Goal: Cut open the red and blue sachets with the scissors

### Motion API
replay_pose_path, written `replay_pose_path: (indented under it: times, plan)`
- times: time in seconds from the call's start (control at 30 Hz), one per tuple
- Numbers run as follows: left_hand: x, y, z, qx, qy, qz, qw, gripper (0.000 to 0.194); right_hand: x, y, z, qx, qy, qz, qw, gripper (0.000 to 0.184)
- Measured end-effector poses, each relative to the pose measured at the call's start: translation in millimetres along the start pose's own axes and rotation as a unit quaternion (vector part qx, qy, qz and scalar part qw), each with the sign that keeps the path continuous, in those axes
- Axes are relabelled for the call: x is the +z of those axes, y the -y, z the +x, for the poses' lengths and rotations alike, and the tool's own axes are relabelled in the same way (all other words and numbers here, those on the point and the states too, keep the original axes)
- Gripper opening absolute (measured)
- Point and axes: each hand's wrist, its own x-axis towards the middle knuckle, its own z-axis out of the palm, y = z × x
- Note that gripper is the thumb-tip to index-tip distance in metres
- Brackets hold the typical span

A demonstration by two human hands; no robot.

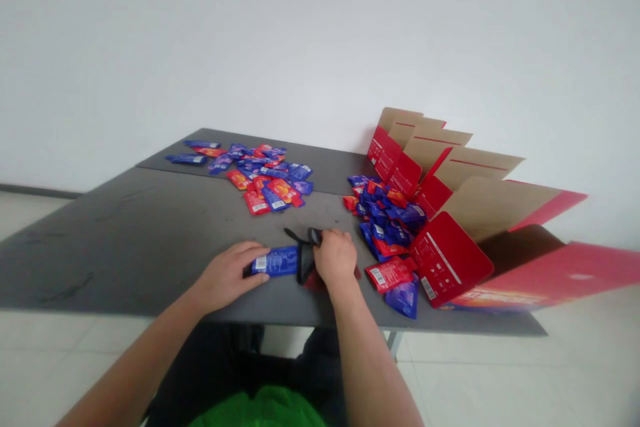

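My left hand (pixel 227 275) grips a blue foil sachet (pixel 275 261) lying flat on the grey table, with its barcode end toward my fingers. The sachet's far end meets a black pouch (pixel 306 262), which my right hand (pixel 335 257) holds down from above. A thin black strip (pixel 295 235) sticks out from the pouch toward the back. A red packet (pixel 311 281) lies partly hidden under my right hand and the pouch. I cannot see the pouch's full shape.
Two loose heaps of blue and red sachets (pixel 255 177) (pixel 385 213) lie on the grey table (pixel 125 240). An open red-and-cardboard carton (pixel 450 213) stands at the right, its flaps spread. Two sachets (pixel 390 283) lie near my right hand.
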Motion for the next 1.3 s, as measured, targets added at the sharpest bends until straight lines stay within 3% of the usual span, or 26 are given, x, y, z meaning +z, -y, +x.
replay_pose_path:
  times: [0.1,0.2,0.27,0.33,0.47,0.57,0.67,0.73,0.9,1.0,1.17,1.3]
  plan:
    - [2.3,2,0,0.007,-0.011,-0.005,1.000,0.043,-2,27,-11,-0.077,-0.025,0.043,0.996,0.014]
    - [3.6,4,1,0.015,-0.014,-0.005,1.000,0.033,13,57,-29,-0.152,-0.008,0.066,0.986,0.011]
    - [2.5,2,1,0.010,-0.008,-0.007,1.000,0.034,20,55,-31,-0.135,0.005,0.057,0.989,0.011]
    - [0.4,0,0,0.003,0.000,-0.011,1.000,0.041,20,34,-24,-0.081,0.007,0.033,0.996,0.013]
    - [-1.8,-1,-1,-0.007,0.004,-0.005,1.000,0.051,-1,0,-1,0.023,0.012,-0.002,1.000,0.015]
    - [-0.7,0,0,-0.005,-0.006,-0.005,1.000,0.047,-10,18,-9,-0.031,-0.013,0.045,0.998,0.017]
    - [0.6,2,1,0.010,-0.005,-0.011,1.000,0.038,-1,48,-31,-0.120,-0.012,0.079,0.990,0.023]
    - [0.9,2,1,0.019,-0.002,-0.013,1.000,0.036,7,53,-41,-0.136,0.012,0.081,0.987,0.030]
    - [0.4,3,-1,0.001,0.006,0.003,1.000,0.050,9,9,-30,-0.070,0.021,0.015,0.997,0.014]
    - [0.0,1,-1,-0.013,0.009,0.007,1.000,0.052,3,-16,-21,0.000,0.000,-0.010,1.000,0.017]
    - [-2.1,4,0,0.000,0.031,0.004,0.999,0.053,9,-24,-40,0.021,-0.043,0.064,0.997,0.022]
    - [-10.3,13,-1,0.030,0.083,0.009,0.996,0.060,15,-23,-52,0.017,-0.059,0.095,0.994,0.022]
